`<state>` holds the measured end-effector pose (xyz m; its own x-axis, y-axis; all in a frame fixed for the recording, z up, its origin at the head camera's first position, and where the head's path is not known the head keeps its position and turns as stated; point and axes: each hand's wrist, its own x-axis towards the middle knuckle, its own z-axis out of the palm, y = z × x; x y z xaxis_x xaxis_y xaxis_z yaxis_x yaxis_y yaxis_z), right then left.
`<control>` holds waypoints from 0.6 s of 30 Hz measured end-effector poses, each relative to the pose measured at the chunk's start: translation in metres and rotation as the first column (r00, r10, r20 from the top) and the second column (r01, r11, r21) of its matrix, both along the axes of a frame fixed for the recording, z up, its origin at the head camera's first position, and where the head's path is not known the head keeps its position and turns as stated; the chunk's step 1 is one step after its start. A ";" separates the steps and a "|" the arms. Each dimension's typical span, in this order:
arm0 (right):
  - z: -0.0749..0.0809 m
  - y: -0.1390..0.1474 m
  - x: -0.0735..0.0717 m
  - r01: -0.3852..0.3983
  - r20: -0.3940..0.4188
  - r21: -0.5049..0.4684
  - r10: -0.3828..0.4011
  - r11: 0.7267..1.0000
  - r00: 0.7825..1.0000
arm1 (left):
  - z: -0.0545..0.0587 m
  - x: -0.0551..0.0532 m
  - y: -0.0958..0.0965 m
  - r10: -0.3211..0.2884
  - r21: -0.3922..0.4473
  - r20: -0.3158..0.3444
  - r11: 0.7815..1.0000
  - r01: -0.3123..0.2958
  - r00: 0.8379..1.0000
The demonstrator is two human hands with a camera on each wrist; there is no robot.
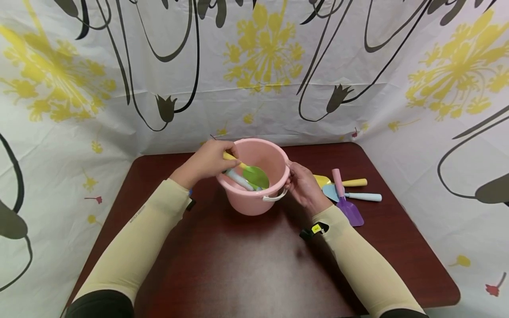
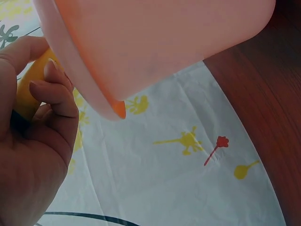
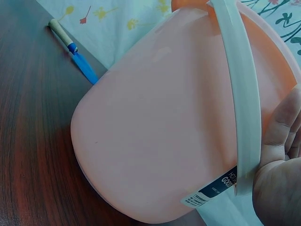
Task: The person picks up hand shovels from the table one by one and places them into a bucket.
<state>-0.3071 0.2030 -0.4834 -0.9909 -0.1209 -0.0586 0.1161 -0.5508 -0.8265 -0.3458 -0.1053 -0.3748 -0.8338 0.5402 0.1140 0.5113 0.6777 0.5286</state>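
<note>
Shovel handle (image 1: 229, 156) in left grip (image 1: 214, 158), blade (image 1: 256, 177) beyond

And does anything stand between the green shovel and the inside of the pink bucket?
Nothing visible blocks it: the left hand holds the green shovel by its yellow handle, blade at the open mouth of the pink bucket. A pale-handled tool inside lies close by the blade; whether they touch is unclear.
</note>
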 end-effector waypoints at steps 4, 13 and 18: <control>0.000 0.000 0.000 0.002 0.004 -0.006 -0.002 1.000 1.000 | 0.000 -0.009 0.005 -0.017 -0.016 0.014 1.000 0.017 1.000; -0.001 0.000 0.001 -0.005 -0.002 0.000 0.005 1.000 1.000 | 0.009 -0.023 0.020 -0.097 -0.152 0.053 0.983 0.104 0.994; -0.001 0.000 0.000 0.002 0.002 0.002 -0.002 1.000 1.000 | 0.011 -0.031 0.028 -0.126 -0.226 0.099 0.963 0.145 0.987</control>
